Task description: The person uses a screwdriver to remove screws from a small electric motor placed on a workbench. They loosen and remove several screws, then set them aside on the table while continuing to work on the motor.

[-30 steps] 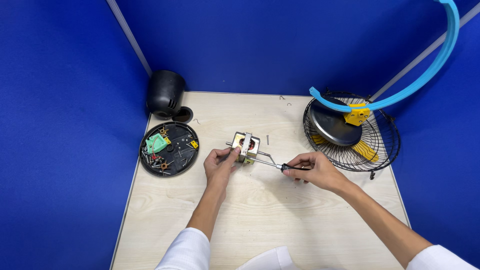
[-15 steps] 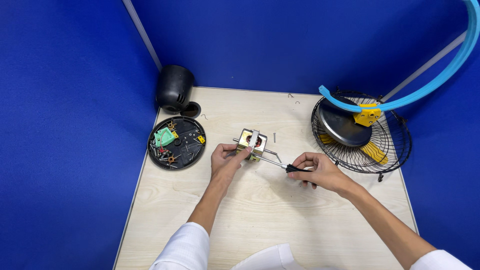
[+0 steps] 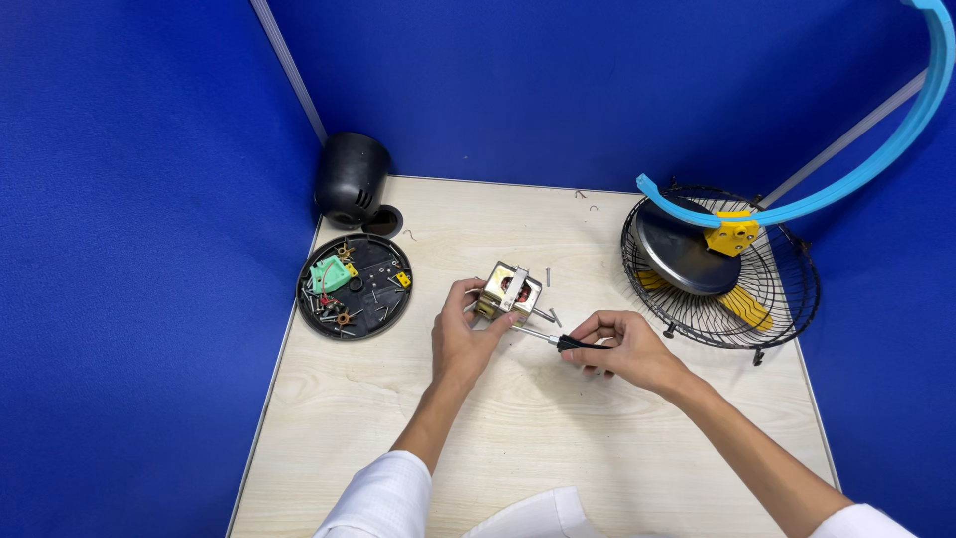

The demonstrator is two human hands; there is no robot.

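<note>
A small brass-coloured fan motor with a metal bracket and shaft stands on the light wooden table. My left hand grips the motor from its near left side. My right hand holds a screwdriver with a black handle; its thin metal shaft points left, with the tip at the motor's lower right side.
A round black tray at the left holds a green part, wires and several screws. A black motor housing stands behind it. At the right lie a black wire fan guard, a yellow fan blade and a curved blue ring. Blue partition walls surround the table.
The view has shifted slightly, so everything sits further right in the picture. Both hands stay at the motor, with the screwdriver tip still against it.
</note>
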